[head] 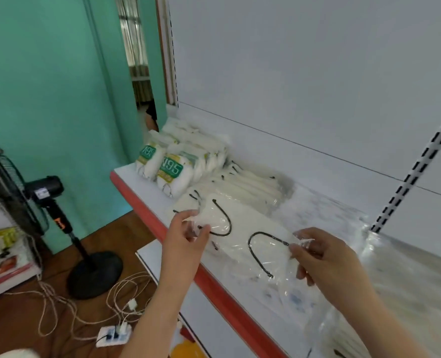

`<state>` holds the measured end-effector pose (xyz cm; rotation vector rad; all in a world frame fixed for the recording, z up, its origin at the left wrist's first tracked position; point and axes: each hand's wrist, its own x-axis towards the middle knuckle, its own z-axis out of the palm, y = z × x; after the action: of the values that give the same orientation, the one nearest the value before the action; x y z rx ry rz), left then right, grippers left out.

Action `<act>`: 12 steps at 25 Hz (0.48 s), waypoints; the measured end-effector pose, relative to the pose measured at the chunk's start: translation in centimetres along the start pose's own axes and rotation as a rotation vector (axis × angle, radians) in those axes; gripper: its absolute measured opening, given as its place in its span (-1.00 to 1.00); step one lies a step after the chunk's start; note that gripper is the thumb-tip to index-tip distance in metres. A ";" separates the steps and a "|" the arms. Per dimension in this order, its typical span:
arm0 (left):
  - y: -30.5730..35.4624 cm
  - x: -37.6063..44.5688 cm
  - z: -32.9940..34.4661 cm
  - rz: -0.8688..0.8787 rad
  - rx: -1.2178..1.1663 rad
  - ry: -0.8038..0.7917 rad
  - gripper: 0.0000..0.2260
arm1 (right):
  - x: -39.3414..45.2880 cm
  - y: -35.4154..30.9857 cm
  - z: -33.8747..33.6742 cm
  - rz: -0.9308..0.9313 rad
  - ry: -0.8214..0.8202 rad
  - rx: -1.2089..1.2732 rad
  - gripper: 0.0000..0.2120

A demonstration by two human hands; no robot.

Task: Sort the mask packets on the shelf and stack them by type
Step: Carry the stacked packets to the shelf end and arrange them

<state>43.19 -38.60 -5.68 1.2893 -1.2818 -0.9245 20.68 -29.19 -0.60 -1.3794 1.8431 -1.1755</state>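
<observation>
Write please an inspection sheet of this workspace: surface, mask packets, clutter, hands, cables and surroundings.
Surface: white shelf with a red front edge.
Job's things: clear mask packet with black ear loops, held over the shelf; row of similar packets behind it; N95 packets at the shelf's far left end; more clear packets heaped on the right.
Clutter: nothing seen on the shelf besides packets.
Hands: left hand pinches the packet's left corner; right hand pinches its right edge.
Cables: pale cords and a power strip on the floor.
Surroundings: standing fan, green wall, white back panel.
</observation>
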 end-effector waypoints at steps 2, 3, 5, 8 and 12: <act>-1.2 4.0 -2.0 0.041 0.099 0.028 -0.65 | 2.4 -1.7 4.1 -0.007 0.022 -0.018 -0.91; -2.0 5.9 -3.0 0.063 0.171 0.038 -0.60 | 3.5 -2.3 6.2 -0.013 0.030 -0.038 -0.90; -3.7 9.2 -4.3 0.188 0.433 0.068 -0.50 | 5.3 -3.2 9.7 0.004 0.027 -0.087 -0.90; -5.1 11.7 -5.1 0.335 0.680 -0.143 -0.47 | 6.8 -3.0 13.0 0.077 0.014 -0.190 -0.89; -6.1 13.0 -4.8 0.375 0.823 -0.441 -0.53 | 7.6 -3.1 14.2 0.117 0.034 -0.544 -0.78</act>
<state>50.55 -51.41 -9.01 1.3967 -2.3139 -0.4105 31.38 -41.12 -3.93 -1.5022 2.3423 -0.6623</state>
